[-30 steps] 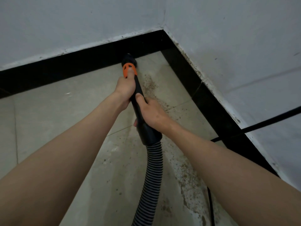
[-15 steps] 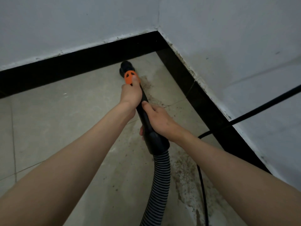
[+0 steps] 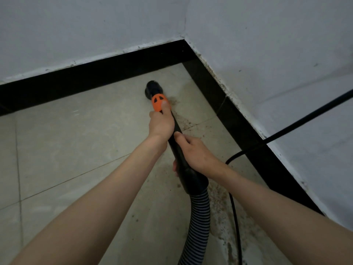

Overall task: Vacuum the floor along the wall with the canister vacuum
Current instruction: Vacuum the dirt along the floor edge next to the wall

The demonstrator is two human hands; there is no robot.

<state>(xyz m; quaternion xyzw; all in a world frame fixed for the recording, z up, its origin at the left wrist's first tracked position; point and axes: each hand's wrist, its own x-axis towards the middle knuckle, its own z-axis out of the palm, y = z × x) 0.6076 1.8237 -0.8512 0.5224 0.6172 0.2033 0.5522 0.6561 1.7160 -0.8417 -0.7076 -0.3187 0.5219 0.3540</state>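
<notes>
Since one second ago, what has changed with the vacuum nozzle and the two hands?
The nozzle has drawn back from the black baseboard at the corner, toward the person, and now stands on open tile. Nothing was grasped or released: the left hand and right hand stay gripped on the black wand, and the power cord still lies beside the hose.

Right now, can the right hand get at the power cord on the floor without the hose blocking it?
Probably yes. The right hand grips the vacuum wand, and the power cord lies on its right, on bare floor. The ribbed hose runs left of the cord, out of the way. The hand would have to release first.
</notes>
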